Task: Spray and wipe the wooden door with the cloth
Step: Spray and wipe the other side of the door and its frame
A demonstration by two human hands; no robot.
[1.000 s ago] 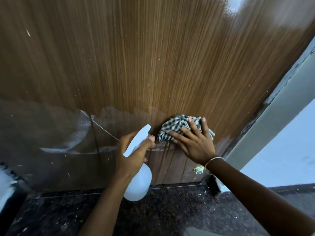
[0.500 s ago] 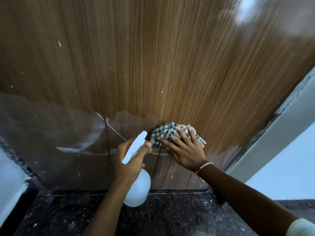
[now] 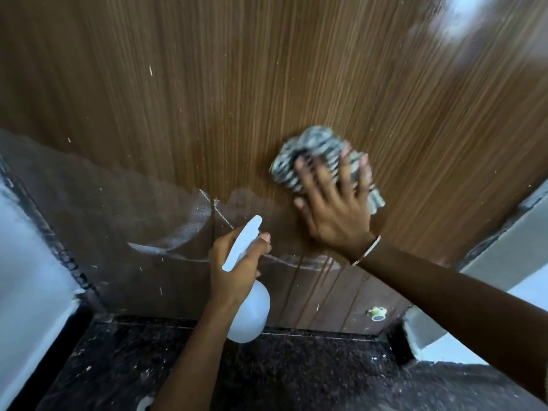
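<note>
The wooden door (image 3: 237, 99) fills the view, brown with fine vertical grain. Its lower band is darker and wet, with whitish smears and thin drips. A bunched black-and-white checked cloth (image 3: 314, 149) lies against the door right of centre. My right hand (image 3: 335, 203) presses it flat with spread, straight fingers. Lower and to the left, my left hand (image 3: 237, 262) grips the neck of a white spray bottle (image 3: 249, 310), whose nozzle points up at the door.
A dark speckled stone floor (image 3: 267, 375) runs along the door's foot. A pale door frame and wall (image 3: 504, 247) stand at the right, and a white wall (image 3: 26, 262) at the left. A small round stopper (image 3: 378, 314) sits low on the door.
My right hand has slid the cloth up and to the right on the door, out of the wet band onto drier wood. The left hand and bottle have barely moved.
</note>
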